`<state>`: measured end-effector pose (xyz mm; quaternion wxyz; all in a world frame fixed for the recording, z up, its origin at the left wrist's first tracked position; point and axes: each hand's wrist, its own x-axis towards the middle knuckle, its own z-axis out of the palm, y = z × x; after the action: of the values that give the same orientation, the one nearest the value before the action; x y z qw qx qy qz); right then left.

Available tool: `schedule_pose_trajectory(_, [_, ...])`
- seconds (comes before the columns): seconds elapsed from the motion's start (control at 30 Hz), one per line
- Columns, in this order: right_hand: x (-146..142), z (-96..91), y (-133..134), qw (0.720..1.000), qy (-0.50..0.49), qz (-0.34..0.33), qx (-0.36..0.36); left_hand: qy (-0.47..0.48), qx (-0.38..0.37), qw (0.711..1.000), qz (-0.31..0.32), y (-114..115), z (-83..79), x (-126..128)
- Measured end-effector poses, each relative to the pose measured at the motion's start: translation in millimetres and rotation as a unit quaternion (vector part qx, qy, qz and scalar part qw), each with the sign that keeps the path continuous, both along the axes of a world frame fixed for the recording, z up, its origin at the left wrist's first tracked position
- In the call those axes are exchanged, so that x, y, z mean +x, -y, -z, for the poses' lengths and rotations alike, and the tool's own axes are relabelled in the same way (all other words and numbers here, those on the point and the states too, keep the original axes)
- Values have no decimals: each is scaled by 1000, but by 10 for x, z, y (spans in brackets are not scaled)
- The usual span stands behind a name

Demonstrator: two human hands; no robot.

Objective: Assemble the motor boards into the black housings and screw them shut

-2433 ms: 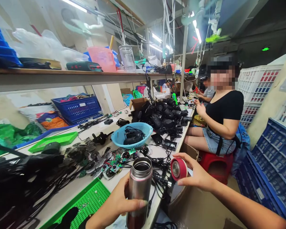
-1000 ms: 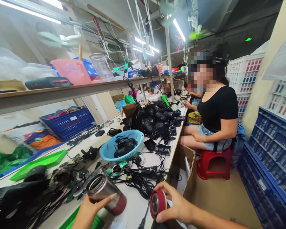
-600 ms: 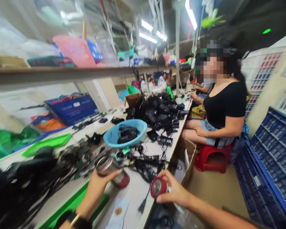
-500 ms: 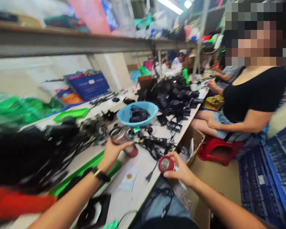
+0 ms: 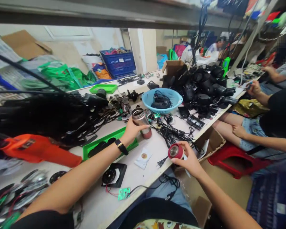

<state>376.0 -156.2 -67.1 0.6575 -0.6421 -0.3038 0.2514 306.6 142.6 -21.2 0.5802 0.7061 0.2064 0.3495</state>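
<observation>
My left hand (image 5: 131, 131) is wrapped round a steel flask (image 5: 141, 122) with a red base; the flask stands open-topped on the white workbench (image 5: 135, 178). A black band with a gold clasp sits on that wrist. My right hand (image 5: 189, 159) grips the flask's red cap (image 5: 175, 151) near the bench's front edge, its open side facing me. A tangle of black cables (image 5: 173, 133) lies between the two hands.
A light blue basket (image 5: 162, 99) holds black parts behind the flask, a pile of black housings (image 5: 202, 87) beyond it. A green tray (image 5: 105, 144), an orange tool (image 5: 38, 149), a small fan (image 5: 113, 175) and circuit boards lie near. A seated person (image 5: 271, 124) works at right; a cardboard box (image 5: 211, 143) stands below the edge.
My view has tipped down onto the bench. My left hand has carried the flask forward and stood it upright on the bench; my right hand still holds the cap.
</observation>
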Motion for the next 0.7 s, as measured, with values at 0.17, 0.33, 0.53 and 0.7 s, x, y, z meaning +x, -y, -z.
schedule_pose_trajectory(0.17, [217,-226,-366,998,65,9,1,-6,21,1000,7,-17,91,166])
schedule_pose_trajectory(0.33, [553,-604,-796,990,138,0,28,-1,28,1000,2,-26,219,219])
schedule_pose_trajectory(0.53, [741,-1339,-1582,863,476,-51,-165,-3,28,1000,-2,17,289,199])
schedule_pose_trajectory(0.7, [696,-1752,-2056,785,547,-133,-258,-7,23,1000,-4,11,336,202])
